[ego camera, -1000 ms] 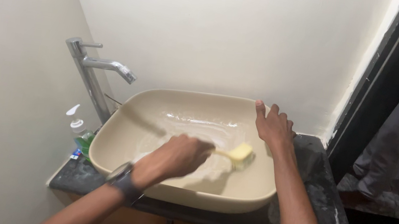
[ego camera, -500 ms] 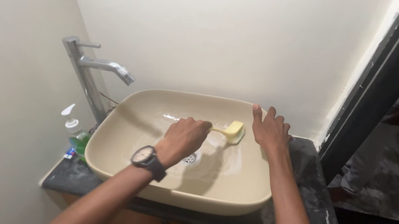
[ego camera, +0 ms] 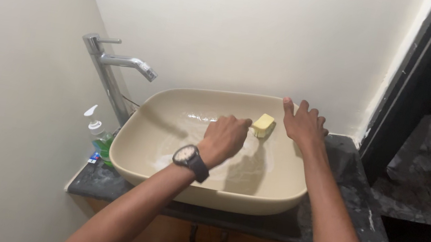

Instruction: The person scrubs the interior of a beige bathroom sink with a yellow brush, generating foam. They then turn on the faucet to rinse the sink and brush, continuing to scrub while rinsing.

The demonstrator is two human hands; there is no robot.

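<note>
Single head-worn view, looking steeply down and forward from close above a basin (ego camera: 161,173) on a dark counter (ego camera: 344,216) in a wall corner. Both forearms enter from the bottom edge. A doorway lies at right.

Pump bottle (ego camera: 99,139): clear, green liquid, white pump; blue-and-red label low on its front. Stands on bench (ego camera: 347,217), left of basin (ego camera: 272,202).

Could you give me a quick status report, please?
Left hand grips yellow brush inside basin. Right hand flat on far rim. Nothing in the way.
</note>
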